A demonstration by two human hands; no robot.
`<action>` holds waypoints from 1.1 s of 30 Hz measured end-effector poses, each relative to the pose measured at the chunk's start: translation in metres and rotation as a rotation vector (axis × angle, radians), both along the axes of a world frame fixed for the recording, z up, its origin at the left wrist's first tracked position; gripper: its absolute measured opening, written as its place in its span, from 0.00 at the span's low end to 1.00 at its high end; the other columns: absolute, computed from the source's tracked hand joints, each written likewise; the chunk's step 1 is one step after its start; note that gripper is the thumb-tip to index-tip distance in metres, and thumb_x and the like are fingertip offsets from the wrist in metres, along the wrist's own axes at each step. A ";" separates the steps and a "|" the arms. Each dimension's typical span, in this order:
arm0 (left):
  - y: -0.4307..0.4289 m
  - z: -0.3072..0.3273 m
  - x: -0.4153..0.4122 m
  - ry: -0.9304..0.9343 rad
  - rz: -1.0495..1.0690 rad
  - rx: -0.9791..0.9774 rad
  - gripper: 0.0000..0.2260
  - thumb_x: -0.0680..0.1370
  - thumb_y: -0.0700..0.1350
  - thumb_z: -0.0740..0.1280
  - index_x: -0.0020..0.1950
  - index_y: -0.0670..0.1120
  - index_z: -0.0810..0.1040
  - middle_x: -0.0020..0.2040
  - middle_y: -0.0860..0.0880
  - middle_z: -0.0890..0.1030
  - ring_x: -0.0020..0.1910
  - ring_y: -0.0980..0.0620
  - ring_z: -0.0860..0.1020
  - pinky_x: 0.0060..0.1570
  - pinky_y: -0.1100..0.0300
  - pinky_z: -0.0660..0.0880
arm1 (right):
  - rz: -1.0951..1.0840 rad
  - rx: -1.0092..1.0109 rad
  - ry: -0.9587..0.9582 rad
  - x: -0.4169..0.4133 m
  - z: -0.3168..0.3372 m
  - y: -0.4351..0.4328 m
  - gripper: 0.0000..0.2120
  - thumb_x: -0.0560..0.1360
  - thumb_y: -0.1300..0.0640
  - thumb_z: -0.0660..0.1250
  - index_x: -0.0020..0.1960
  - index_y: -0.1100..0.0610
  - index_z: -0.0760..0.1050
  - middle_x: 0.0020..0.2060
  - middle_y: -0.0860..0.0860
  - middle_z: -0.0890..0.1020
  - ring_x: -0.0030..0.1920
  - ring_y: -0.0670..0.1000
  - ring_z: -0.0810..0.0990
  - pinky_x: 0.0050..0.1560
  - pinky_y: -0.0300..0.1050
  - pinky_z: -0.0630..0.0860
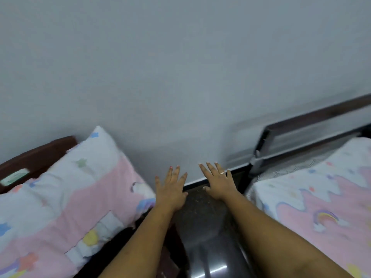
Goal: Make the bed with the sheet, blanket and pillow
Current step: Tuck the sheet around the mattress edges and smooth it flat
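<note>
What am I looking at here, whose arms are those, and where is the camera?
There is no machine: a person wears a camera on the head, looking forward and down, so the arms reaching in are their own. The left hand and the right hand are stretched out with straight fingers; neither has a grip on anything. The right hand wears a ring. On the left lies a pink and white star-patterned pillow; on the right, a bed covered with a matching pink and white rainbow-patterned sheet. Dark glossy floor lies between, and a plain grey wall stands behind.

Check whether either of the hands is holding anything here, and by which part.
Nothing is held. The left hand and right hand are both stretched forward with fingers spread, over the dark floor between the two beds.
</note>
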State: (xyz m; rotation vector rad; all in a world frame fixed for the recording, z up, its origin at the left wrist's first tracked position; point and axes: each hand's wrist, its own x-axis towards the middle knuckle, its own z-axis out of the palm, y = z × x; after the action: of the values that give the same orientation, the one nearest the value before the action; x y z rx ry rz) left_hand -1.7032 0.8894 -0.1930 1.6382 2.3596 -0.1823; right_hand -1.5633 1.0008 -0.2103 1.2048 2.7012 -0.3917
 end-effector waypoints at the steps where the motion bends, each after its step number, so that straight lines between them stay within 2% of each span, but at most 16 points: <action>1: 0.015 -0.003 0.028 -0.009 -0.050 -0.007 0.30 0.80 0.55 0.57 0.77 0.55 0.45 0.77 0.50 0.37 0.76 0.49 0.36 0.69 0.35 0.39 | -0.050 -0.009 -0.009 0.031 -0.002 0.008 0.39 0.78 0.47 0.61 0.76 0.43 0.36 0.78 0.47 0.44 0.77 0.54 0.42 0.73 0.62 0.46; 9: 0.103 -0.024 0.236 -0.162 -0.359 -0.143 0.29 0.80 0.56 0.58 0.77 0.56 0.48 0.78 0.51 0.38 0.76 0.50 0.37 0.69 0.36 0.40 | -0.472 -0.089 -0.112 0.281 -0.014 0.043 0.36 0.80 0.45 0.57 0.76 0.42 0.36 0.78 0.47 0.45 0.77 0.54 0.43 0.71 0.65 0.46; 14: 0.139 -0.026 0.322 -0.171 -0.512 -0.200 0.28 0.79 0.58 0.57 0.77 0.57 0.49 0.78 0.52 0.39 0.76 0.50 0.38 0.70 0.37 0.41 | -0.690 -0.181 -0.105 0.374 -0.016 0.050 0.35 0.80 0.44 0.56 0.77 0.43 0.36 0.78 0.49 0.46 0.77 0.54 0.43 0.71 0.65 0.47; 19: 0.171 -0.036 0.347 -0.201 -0.534 -0.243 0.28 0.79 0.59 0.58 0.76 0.58 0.51 0.78 0.52 0.41 0.76 0.50 0.40 0.70 0.38 0.43 | -0.793 -0.277 -0.044 0.398 -0.034 0.050 0.34 0.80 0.43 0.57 0.77 0.42 0.39 0.78 0.49 0.48 0.77 0.54 0.44 0.71 0.64 0.45; 27: 0.248 -0.082 0.339 -0.278 -0.495 -0.352 0.28 0.79 0.58 0.59 0.77 0.56 0.52 0.78 0.51 0.46 0.76 0.48 0.47 0.72 0.41 0.49 | -0.927 -0.380 -0.094 0.413 -0.068 0.091 0.33 0.80 0.42 0.55 0.77 0.42 0.41 0.77 0.48 0.49 0.77 0.54 0.47 0.71 0.63 0.47; 33: 0.330 -0.119 0.314 -0.412 -0.455 -0.368 0.27 0.78 0.53 0.64 0.74 0.49 0.61 0.74 0.46 0.63 0.72 0.47 0.62 0.70 0.51 0.60 | -1.063 -0.458 -0.036 0.394 -0.098 0.159 0.30 0.80 0.43 0.54 0.77 0.43 0.43 0.77 0.49 0.52 0.77 0.54 0.49 0.71 0.62 0.49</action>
State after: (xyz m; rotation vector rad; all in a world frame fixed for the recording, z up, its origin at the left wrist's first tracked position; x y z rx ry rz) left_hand -1.3888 1.2192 -0.3116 1.7879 1.5303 -0.3088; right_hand -1.1695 1.1597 -0.3083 2.2886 1.5455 -0.9968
